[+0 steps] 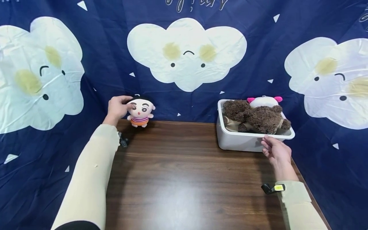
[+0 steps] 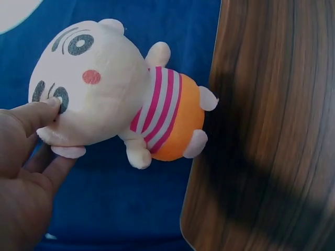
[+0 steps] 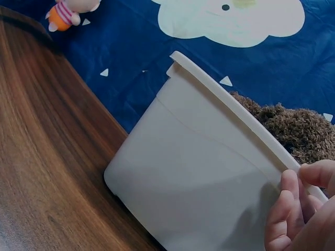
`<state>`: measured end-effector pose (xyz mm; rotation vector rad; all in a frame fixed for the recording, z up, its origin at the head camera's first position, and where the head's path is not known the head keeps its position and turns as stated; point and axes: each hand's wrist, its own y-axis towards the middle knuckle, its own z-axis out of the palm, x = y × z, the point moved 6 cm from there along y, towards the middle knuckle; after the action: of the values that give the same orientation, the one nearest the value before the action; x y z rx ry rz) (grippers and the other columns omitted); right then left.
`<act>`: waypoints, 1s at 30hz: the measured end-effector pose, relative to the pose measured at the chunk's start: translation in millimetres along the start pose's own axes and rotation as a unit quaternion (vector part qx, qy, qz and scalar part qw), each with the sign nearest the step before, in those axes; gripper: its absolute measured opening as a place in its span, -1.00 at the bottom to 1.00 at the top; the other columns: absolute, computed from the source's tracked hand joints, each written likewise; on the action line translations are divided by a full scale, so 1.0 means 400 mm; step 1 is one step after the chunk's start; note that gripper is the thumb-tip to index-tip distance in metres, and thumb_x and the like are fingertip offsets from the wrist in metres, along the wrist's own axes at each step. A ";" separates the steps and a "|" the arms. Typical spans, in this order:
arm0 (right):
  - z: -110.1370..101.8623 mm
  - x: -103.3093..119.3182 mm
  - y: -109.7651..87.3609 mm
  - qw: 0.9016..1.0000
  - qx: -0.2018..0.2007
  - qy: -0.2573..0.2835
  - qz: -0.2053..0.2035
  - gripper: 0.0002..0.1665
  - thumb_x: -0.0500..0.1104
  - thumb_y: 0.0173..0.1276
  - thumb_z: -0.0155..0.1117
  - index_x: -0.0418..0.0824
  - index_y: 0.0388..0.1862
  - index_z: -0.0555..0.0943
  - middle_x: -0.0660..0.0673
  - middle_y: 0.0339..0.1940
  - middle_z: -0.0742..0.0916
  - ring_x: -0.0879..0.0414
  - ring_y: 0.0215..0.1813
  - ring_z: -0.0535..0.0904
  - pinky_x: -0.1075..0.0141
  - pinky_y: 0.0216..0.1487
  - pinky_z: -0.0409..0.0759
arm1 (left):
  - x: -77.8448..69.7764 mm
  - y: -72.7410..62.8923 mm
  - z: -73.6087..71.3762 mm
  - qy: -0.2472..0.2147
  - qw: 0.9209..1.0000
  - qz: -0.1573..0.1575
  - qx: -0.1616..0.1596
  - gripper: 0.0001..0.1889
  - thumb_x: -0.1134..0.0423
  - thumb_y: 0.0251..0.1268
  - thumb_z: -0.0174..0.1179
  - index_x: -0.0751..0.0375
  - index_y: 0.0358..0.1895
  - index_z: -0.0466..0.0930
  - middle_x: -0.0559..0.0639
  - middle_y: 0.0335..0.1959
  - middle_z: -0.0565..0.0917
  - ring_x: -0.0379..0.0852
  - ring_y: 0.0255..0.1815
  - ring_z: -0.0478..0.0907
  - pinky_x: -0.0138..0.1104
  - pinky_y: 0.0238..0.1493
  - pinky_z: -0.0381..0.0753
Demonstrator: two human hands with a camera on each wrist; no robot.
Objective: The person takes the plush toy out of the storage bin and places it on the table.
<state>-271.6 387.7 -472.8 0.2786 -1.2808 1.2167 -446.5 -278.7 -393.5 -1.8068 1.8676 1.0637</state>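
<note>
A plush doll point(image 1: 140, 120) with a big pale head, dark hair, striped shirt and orange shorts is at the table's back left edge. My left hand point(image 1: 117, 108) holds it by the side of its head; in the left wrist view the thumb point(image 2: 39, 114) presses on the face beside one eye. On the right, my right hand point(image 1: 278, 152) pinches the front rim of a light grey storage bin point(image 1: 240, 142). Its thumb lies over the rim and its fingers are under it. Brown curly plush toys point(image 1: 265, 118) fill the bin.
Behind the brown toys, a white plush with pink ears point(image 1: 263, 101) rises above the bin's back rim. The brown wooden table point(image 1: 178, 166) is bordered by a dark blue cloth point(image 1: 184, 105) printed with clouds at the back and sides.
</note>
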 end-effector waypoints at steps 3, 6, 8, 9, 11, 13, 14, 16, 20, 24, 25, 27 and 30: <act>0.001 0.000 0.000 1.000 0.000 -0.003 -0.002 -0.82 -0.27 0.35 0.45 -0.09 -0.47 0.78 0.02 -0.54 0.81 0.24 -0.53 0.74 0.35 -0.68 0.53 | 0.044 -0.005 -0.021 -0.003 1.000 -0.025 -0.007 -0.60 0.34 0.27 0.37 0.32 0.18 0.69 0.29 0.12 0.71 0.20 0.27 0.56 0.00 0.31 0.46; 0.002 -0.001 0.002 1.000 0.000 -0.003 -0.002 -0.82 -0.27 0.35 0.45 -0.08 -0.46 0.78 0.02 -0.54 0.82 0.25 -0.53 0.74 0.35 -0.68 0.53 | 0.087 -0.011 -0.039 -0.001 0.998 -0.058 -0.014 -0.60 0.37 0.30 0.34 0.33 0.20 0.67 0.31 0.15 0.69 0.18 0.29 0.53 -0.01 0.28 0.45; 0.002 -0.001 0.003 1.000 0.001 -0.002 -0.001 -0.84 -0.26 0.34 0.46 -0.08 -0.46 0.78 0.02 -0.53 0.82 0.24 -0.52 0.74 0.35 -0.68 0.53 | 0.110 -0.014 -0.048 0.006 0.997 -0.077 -0.016 -0.61 0.38 0.32 0.31 0.32 0.21 0.66 0.31 0.16 0.69 0.18 0.28 0.52 -0.01 0.26 0.45; 0.003 -0.001 0.003 1.000 0.001 -0.002 -0.001 -0.84 -0.26 0.34 0.47 -0.08 -0.46 0.78 0.02 -0.53 0.82 0.24 -0.52 0.74 0.35 -0.68 0.53 | 0.121 -0.014 -0.049 0.004 0.996 -0.085 -0.015 -0.61 0.39 0.33 0.30 0.32 0.22 0.66 0.32 0.17 0.68 0.18 0.27 0.50 -0.01 0.26 0.45; 0.003 0.000 0.004 1.000 0.004 -0.004 -0.003 -0.84 -0.26 0.33 0.47 -0.08 -0.46 0.78 0.03 -0.53 0.82 0.24 -0.52 0.75 0.35 -0.68 0.52 | 0.137 -0.013 -0.051 0.003 0.995 -0.095 -0.014 -0.61 0.39 0.35 0.28 0.30 0.24 0.65 0.32 0.19 0.67 0.18 0.28 0.49 0.00 0.28 0.45; 0.004 0.000 0.005 1.000 0.006 -0.005 -0.005 -0.84 -0.26 0.33 0.47 -0.08 -0.46 0.78 0.03 -0.53 0.82 0.24 -0.52 0.75 0.35 -0.68 0.52 | 0.151 -0.011 -0.050 -0.004 0.995 -0.104 -0.011 -0.60 0.39 0.36 0.27 0.29 0.25 0.64 0.32 0.20 0.66 0.18 0.29 0.49 0.01 0.30 0.45; 0.004 0.000 0.005 1.000 0.007 -0.004 -0.005 -0.84 -0.26 0.33 0.47 -0.09 -0.46 0.78 0.03 -0.53 0.82 0.24 -0.52 0.75 0.35 -0.68 0.52 | 0.157 -0.009 -0.049 -0.004 0.994 -0.106 -0.012 -0.60 0.39 0.36 0.27 0.29 0.25 0.64 0.31 0.21 0.66 0.17 0.30 0.47 0.01 0.32 0.44; 0.004 0.000 0.005 1.000 0.009 -0.003 -0.005 -0.84 -0.27 0.34 0.46 -0.09 -0.46 0.77 0.02 -0.54 0.82 0.24 -0.52 0.74 0.35 -0.68 0.52 | 0.171 -0.007 -0.048 0.000 0.994 -0.110 -0.013 -0.60 0.39 0.35 0.26 0.29 0.25 0.64 0.31 0.21 0.66 0.18 0.32 0.46 0.01 0.35 0.42; 0.004 -0.001 0.006 1.000 0.015 -0.001 -0.005 -0.82 -0.29 0.35 0.44 -0.09 -0.46 0.76 0.02 -0.54 0.82 0.24 -0.53 0.74 0.35 -0.67 0.53 | 0.203 -0.004 -0.047 0.013 0.993 -0.118 -0.020 -0.58 0.40 0.31 0.26 0.28 0.24 0.65 0.29 0.22 0.66 0.19 0.34 0.44 0.00 0.39 0.38; -0.002 -0.001 0.007 1.000 0.012 0.001 -0.007 -0.82 -0.28 0.35 0.44 -0.10 -0.46 0.77 0.02 -0.53 0.82 0.24 -0.53 0.74 0.36 -0.66 0.54 | 0.226 0.001 -0.034 0.002 0.990 -0.138 -0.027 -0.54 0.41 0.34 0.23 0.23 0.32 0.61 0.25 0.30 0.61 0.18 0.36 0.43 0.00 0.38 0.43; -0.003 -0.001 0.007 1.000 0.011 0.001 -0.007 -0.82 -0.28 0.35 0.45 -0.10 -0.47 0.77 0.03 -0.53 0.82 0.24 -0.53 0.74 0.36 -0.66 0.54 | 0.229 0.001 -0.032 -0.001 0.989 -0.142 -0.029 -0.53 0.42 0.36 0.21 0.22 0.34 0.59 0.24 0.32 0.60 0.18 0.38 0.41 -0.01 0.40 0.42; -0.005 -0.002 0.007 1.000 0.010 0.002 -0.007 -0.82 -0.28 0.35 0.45 -0.10 -0.46 0.77 0.02 -0.53 0.82 0.23 -0.53 0.74 0.35 -0.66 0.55 | 0.233 0.005 -0.028 0.003 0.989 -0.147 -0.031 -0.50 0.42 0.39 0.18 0.18 0.39 0.55 0.24 0.37 0.56 0.20 0.42 0.38 0.01 0.42 0.41; -0.002 -0.003 0.005 1.000 0.010 0.001 -0.007 -0.82 -0.28 0.35 0.44 -0.09 -0.46 0.77 0.03 -0.53 0.82 0.24 -0.53 0.74 0.36 -0.66 0.55 | 0.237 0.008 -0.025 0.023 0.989 -0.143 -0.038 -0.49 0.40 0.42 0.14 0.16 0.42 0.52 0.26 0.38 0.54 0.27 0.46 0.34 0.04 0.47 0.33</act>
<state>-272.4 388.5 -475.1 0.3010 -1.2638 1.2177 -460.2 -353.3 -451.5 -2.0812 1.5479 1.0086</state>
